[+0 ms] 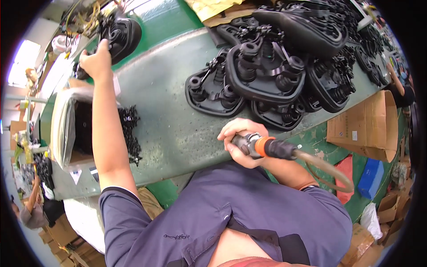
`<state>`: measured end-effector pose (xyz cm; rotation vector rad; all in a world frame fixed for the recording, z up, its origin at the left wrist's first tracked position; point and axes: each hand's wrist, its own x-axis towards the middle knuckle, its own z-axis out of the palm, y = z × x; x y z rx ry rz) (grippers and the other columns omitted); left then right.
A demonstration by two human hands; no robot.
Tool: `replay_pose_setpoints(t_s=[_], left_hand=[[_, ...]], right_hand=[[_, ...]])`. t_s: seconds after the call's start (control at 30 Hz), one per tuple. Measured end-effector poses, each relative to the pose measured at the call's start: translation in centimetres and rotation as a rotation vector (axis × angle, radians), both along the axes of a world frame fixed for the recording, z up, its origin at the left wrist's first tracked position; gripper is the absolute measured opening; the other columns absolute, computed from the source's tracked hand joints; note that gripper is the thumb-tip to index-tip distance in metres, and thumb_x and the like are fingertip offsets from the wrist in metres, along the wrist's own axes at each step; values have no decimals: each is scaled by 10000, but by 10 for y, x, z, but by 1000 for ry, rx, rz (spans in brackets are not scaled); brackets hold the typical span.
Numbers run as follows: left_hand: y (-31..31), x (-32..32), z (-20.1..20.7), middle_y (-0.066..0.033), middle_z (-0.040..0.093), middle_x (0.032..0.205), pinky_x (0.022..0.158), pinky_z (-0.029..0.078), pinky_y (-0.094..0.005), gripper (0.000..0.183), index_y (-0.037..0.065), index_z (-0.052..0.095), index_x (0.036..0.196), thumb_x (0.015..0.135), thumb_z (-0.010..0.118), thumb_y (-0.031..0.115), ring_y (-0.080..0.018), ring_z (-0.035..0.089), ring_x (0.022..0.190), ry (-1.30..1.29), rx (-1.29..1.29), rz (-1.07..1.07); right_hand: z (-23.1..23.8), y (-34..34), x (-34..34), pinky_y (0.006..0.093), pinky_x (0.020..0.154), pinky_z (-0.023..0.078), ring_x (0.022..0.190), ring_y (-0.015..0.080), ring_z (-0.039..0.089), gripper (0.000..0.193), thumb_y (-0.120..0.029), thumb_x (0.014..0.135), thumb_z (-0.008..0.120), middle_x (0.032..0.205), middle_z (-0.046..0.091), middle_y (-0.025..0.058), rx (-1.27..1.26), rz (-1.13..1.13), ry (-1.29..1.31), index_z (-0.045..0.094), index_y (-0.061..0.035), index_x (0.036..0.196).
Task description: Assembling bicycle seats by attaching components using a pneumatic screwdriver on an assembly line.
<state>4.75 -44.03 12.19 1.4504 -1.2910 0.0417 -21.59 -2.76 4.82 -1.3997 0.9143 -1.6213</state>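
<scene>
While one black part [129, 38] sits well left of the pile [271, 82], a whole bunch like it make up the pile itself, so I'd guess there's plenty left to do. Honestly can't tell which ones are finished. The left hand [98, 62] has its fingers at that lone part's edge; can't tell if it's really gripping. The right hand [242, 127], just on the near side of the pile, is wrapped around a power tool [264, 146] with a hose [331, 171] off the back. Small black bits [130, 133] lie left of the pile too.

Desk [169, 80] under the pile is scuffed dull green. Room's cluttered: cardboard box [356, 127] right beside the pile, blue box [370, 178] farther right, one worker [34, 213] way left of the pile, another [401, 91] past its right end.
</scene>
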Motion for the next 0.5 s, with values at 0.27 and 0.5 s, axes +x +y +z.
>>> replay_pose_setpoints(t_s=[0.27, 0.5], left_hand=[[75, -214, 55, -155, 658, 1399, 1137, 466, -409, 553, 74, 617, 1404, 904, 745, 270, -335, 619, 1308, -687, -42, -1200], [72, -355, 57, -142, 648, 1400, 1144, 441, -342, 757, 37, 513, 1500, 792, 773, 106, -230, 592, 1335, -691, 494, -1606]], right_hand=[[-24, 6, -18, 291, 684, 556, 755, 142, 701, 359, 8, 773, 781, 994, 702, 79, -19, -62, 143, 661, -20, 1111], [-30, 5, -21, 348, 687, 574, 746, 219, 696, 501, -138, 744, 856, 1024, 697, 92, -176, 28, 199, 644, -52, 1190]])
